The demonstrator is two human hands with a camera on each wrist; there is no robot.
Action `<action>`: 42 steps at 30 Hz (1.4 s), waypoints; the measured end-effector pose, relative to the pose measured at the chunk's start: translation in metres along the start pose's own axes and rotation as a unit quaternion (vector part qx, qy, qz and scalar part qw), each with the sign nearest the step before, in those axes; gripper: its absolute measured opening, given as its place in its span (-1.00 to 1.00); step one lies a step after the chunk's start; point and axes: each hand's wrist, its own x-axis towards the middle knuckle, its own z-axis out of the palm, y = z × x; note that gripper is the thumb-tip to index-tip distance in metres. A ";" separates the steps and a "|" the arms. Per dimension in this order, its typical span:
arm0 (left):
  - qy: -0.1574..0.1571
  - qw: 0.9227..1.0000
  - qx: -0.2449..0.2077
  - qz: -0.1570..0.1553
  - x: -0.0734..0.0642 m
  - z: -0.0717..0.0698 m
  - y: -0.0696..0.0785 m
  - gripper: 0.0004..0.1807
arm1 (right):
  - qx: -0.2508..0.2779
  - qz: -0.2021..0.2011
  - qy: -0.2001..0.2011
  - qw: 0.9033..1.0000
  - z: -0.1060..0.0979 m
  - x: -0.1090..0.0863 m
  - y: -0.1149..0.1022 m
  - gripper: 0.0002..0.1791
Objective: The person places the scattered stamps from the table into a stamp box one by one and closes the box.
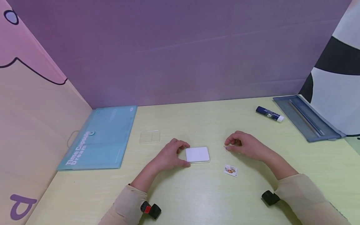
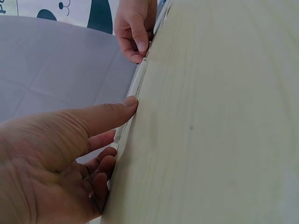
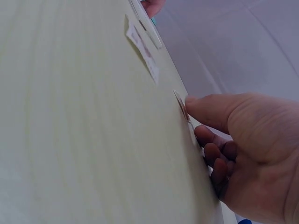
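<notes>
Near the middle of the table lies a small flat case [image 1: 197, 155] with a white top and a clear rim. My left hand [image 1: 171, 155] holds it by its left end, thumb at the near corner and a fingertip at the far corner. My right hand [image 1: 247, 145] pinches a small paper sticker [image 3: 181, 105] between thumb and fingers, low over the table; most of its face is hidden by the fingers. Another small sticker [image 1: 231, 170], printed with an orange and brown picture, lies face up between the hands, nearer the table's front.
A clear plastic lid [image 1: 150, 136] lies left of the case. Further left is a blue document folder [image 1: 102, 137] with white lettering. At the back right lie a dark blue glue stick [image 1: 269, 114] with a white cap and a blue-grey zip pouch [image 1: 307, 118]. A purple partition [image 1: 197, 53] stands behind the table.
</notes>
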 end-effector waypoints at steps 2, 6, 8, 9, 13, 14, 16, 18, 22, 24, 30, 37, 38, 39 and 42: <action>0.000 1.000 0.000 0.001 0.000 0.000 0.000 -0.35 | -0.001 -0.002 0.000 1.000 0.000 0.000 -0.001 -0.87; 0.001 1.000 0.000 0.002 0.000 0.000 -0.001 -0.35 | 0.000 0.002 0.000 1.000 0.000 0.000 -0.001 -0.86; 0.000 1.000 0.002 0.003 0.000 0.000 -0.001 -0.35 | -0.001 0.002 0.001 1.000 0.000 0.001 -0.001 -0.86; 0.000 1.000 0.002 0.003 0.000 0.000 -0.001 -0.35 | -0.003 0.002 0.001 1.000 0.000 0.001 -0.001 -0.87; -0.001 1.000 0.002 0.005 0.000 0.000 -0.001 -0.35 | -0.005 0.004 0.004 1.000 0.001 0.001 -0.001 -0.87; -0.002 1.000 0.001 0.004 0.000 0.000 -0.001 -0.35 | -0.005 0.005 0.004 1.000 0.001 0.001 -0.001 -0.88; -0.001 1.000 0.002 0.004 0.000 0.000 -0.001 -0.35 | -0.006 0.007 0.004 1.000 0.002 0.001 -0.001 -0.88; -0.001 1.000 0.002 0.003 0.000 0.000 -0.001 -0.35 | -0.008 0.008 0.004 1.000 0.002 0.002 -0.001 -0.88; 0.000 1.000 0.003 0.003 0.000 0.000 0.000 -0.35 | -0.014 0.006 0.006 1.000 0.002 0.002 -0.002 -0.89; 0.000 1.000 0.002 0.003 -0.001 -0.001 0.000 -0.35 | -0.016 0.005 0.007 1.000 0.001 0.002 -0.002 -0.89; -0.001 1.000 0.001 0.004 0.000 -0.001 0.001 -0.36 | -0.006 0.011 -0.001 1.000 -0.002 0.000 0.000 -0.86; -0.001 1.000 0.002 0.003 0.000 -0.001 0.000 -0.36 | 0.001 0.015 -0.011 1.000 -0.005 0.000 0.005 -0.77; -0.001 1.000 0.002 0.003 0.000 -0.001 0.000 -0.36 | 0.001 0.015 -0.010 1.000 -0.005 0.000 0.005 -0.77; -0.001 1.000 0.003 0.003 0.000 -0.001 0.000 -0.36 | 0.000 0.013 -0.010 1.000 -0.005 0.000 0.005 -0.77; -0.001 1.000 0.003 0.002 0.000 -0.001 0.001 -0.37 | 0.002 0.010 -0.010 1.000 -0.004 0.001 0.004 -0.80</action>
